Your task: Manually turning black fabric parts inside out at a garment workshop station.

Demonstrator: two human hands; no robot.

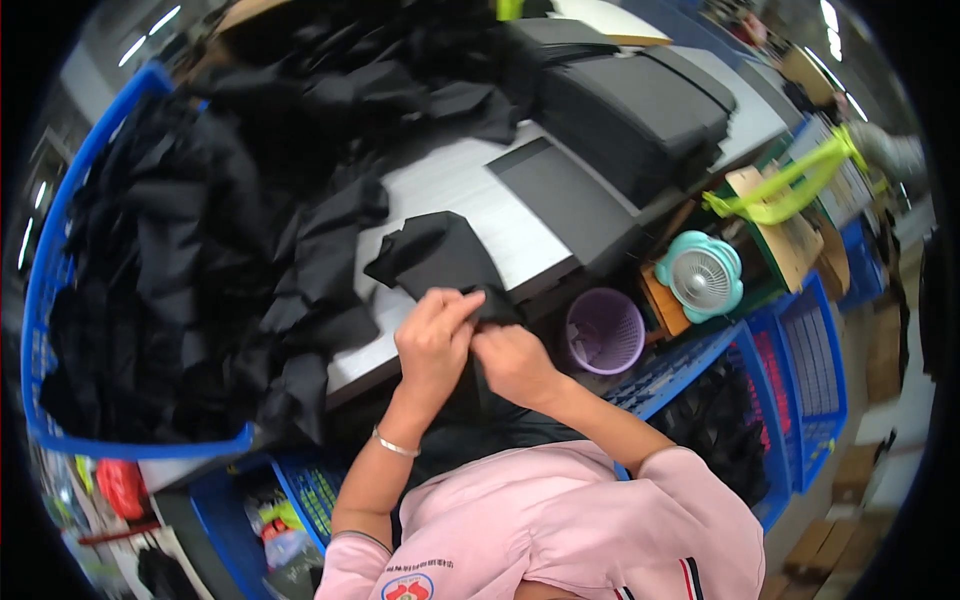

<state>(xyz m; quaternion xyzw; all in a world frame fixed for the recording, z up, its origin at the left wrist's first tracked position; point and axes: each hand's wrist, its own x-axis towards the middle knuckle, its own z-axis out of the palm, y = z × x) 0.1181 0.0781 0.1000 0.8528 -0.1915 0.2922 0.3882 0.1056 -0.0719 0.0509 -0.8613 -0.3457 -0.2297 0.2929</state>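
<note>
Both of my hands grip a piece of black fabric (445, 250) at the near edge of the light worktable (485, 200). My left hand (432, 335) has its fingers closed on the cloth's near end. Right beside it, my right hand (512, 360) is closed on the same edge, slightly smeared by motion. The far part of the cloth rests on the table. To the left, a large heap of black fabric pieces (190, 230) fills a blue basket (40, 340) and spreads over the table's far side.
Stacked dark grey panels (640, 105) stand at the back right, with a flat grey panel (565, 195) nearer. Right of my hands are a purple bin (605, 330), a teal fan (703, 277) and blue crates (810, 370). Another blue crate (225, 520) sits at lower left.
</note>
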